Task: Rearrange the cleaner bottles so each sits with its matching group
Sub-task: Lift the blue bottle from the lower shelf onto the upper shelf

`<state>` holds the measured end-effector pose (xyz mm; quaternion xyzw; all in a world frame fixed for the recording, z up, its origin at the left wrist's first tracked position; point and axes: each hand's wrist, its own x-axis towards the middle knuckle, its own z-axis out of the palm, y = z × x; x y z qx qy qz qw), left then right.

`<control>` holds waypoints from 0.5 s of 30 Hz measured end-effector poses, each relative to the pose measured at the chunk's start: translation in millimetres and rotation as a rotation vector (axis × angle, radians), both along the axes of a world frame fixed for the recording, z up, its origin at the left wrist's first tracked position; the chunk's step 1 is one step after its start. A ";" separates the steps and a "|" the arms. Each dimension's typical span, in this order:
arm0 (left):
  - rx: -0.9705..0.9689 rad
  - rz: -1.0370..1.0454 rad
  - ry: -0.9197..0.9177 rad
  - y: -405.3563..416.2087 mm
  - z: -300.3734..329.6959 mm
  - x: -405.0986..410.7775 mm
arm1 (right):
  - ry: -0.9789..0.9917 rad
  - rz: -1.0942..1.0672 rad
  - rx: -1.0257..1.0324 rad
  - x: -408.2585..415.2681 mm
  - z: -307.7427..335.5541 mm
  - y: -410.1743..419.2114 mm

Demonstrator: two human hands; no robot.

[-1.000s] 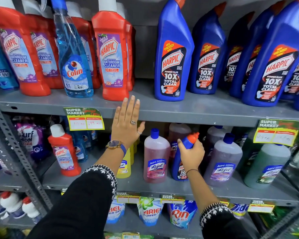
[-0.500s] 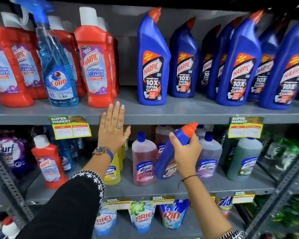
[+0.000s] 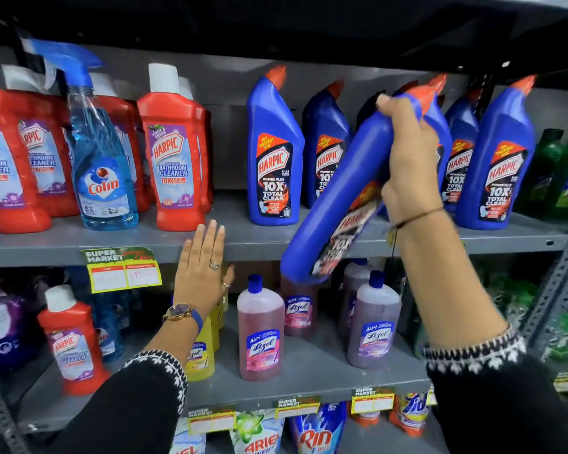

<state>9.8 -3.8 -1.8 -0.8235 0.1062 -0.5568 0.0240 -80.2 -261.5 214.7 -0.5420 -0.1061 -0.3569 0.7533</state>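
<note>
Blue Harpic bottle point(image 3: 338, 198) is hanging tilted at centre right, your right hand point(image 3: 407, 165) wrapping its fingers around the neck. Your left hand point(image 3: 204, 270), fingers together, is resting flat on the shelf edge point(image 3: 259, 249). You are carrying it; next, stand it upright among the blue Harpic row point(image 3: 502, 165).

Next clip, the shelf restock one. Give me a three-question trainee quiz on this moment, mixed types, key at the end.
1. True or false: the right hand holds the blue Harpic bottle upright.
2. Which bottle stands misplaced among the red Harpic bottles on the upper shelf? A) Lizol B) Colin spray bottle C) Rin
3. Fill in: the left hand rests flat against the upper shelf's front ____.

Key: 1 false, it is tilted; 2 B; 3 edge.
</note>
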 end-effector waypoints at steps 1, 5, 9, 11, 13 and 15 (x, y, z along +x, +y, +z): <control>0.000 -0.003 -0.002 0.2 0.1 0.1 | -0.008 -0.015 -0.017 3.0 13.7 -2.0; 0.016 -0.012 0.003 1.6 -0.1 0.0 | 0.008 -0.136 -0.079 24.3 52.0 -7.7; 0.021 -0.014 0.011 2.4 -0.1 0.8 | 0.085 -0.309 -0.241 52.4 58.7 -4.7; 0.024 -0.009 0.001 3.1 -1.6 2.8 | 0.134 -0.379 -0.327 65.8 54.6 -5.5; 0.022 -0.004 -0.017 3.7 -3.8 5.2 | 0.151 -0.401 -0.377 77.3 52.8 -9.1; 0.022 -0.006 -0.029 3.9 -4.8 6.9 | 0.164 -0.431 -0.434 87.4 53.9 -13.1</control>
